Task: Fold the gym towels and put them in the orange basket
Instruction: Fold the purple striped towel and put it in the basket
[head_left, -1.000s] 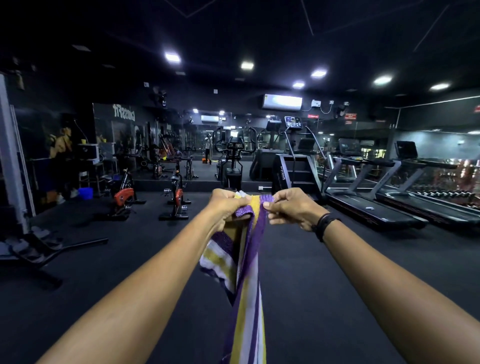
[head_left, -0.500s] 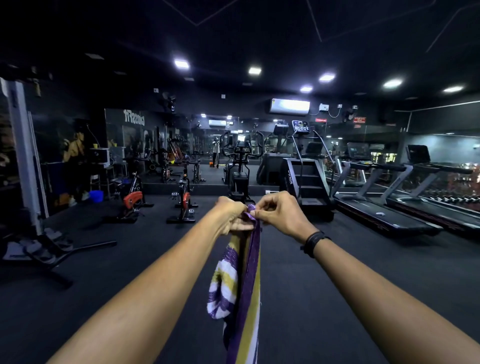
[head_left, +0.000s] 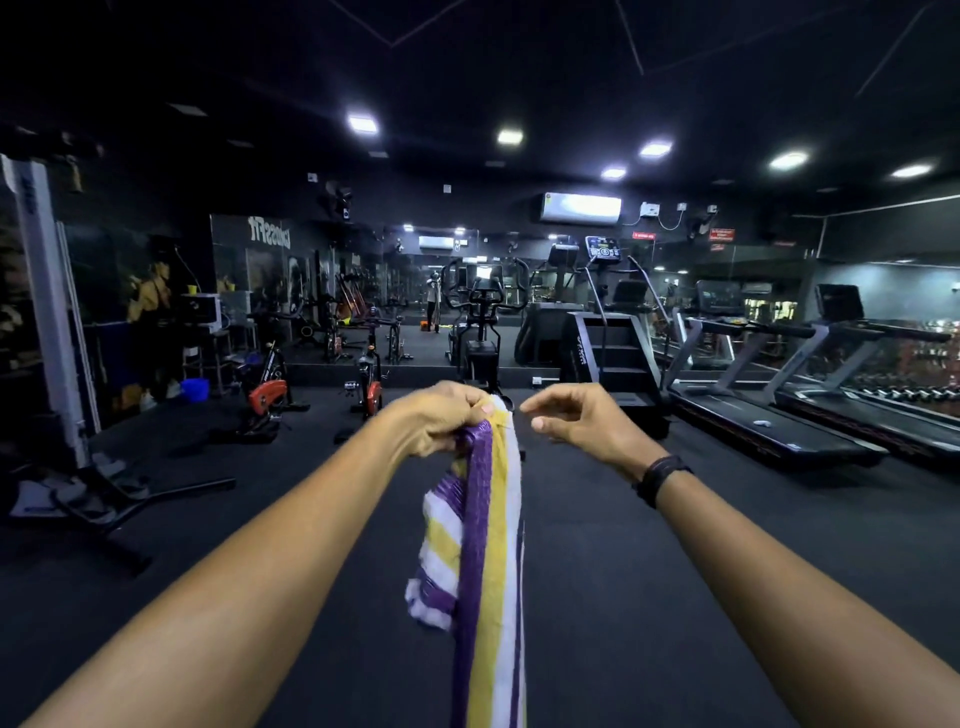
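Purple, yellow and white striped towel (head_left: 491, 545) hangs lengthwise straight down toward the dark floor (head_left: 597, 597), top edge pinched in the left hand (head_left: 436, 421). Right hand (head_left: 582, 421), just beside, has loosely spread fingers, grasping nothing. Mirrored wall lettering (head_left: 270, 240) is unreadable.

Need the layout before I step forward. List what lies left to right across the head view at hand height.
Red spin bike → left hand → striped towel → right hand → black wristband → treadmill.

Towel (head_left: 488, 545) between hands, treadmills (head_left: 769, 415) right
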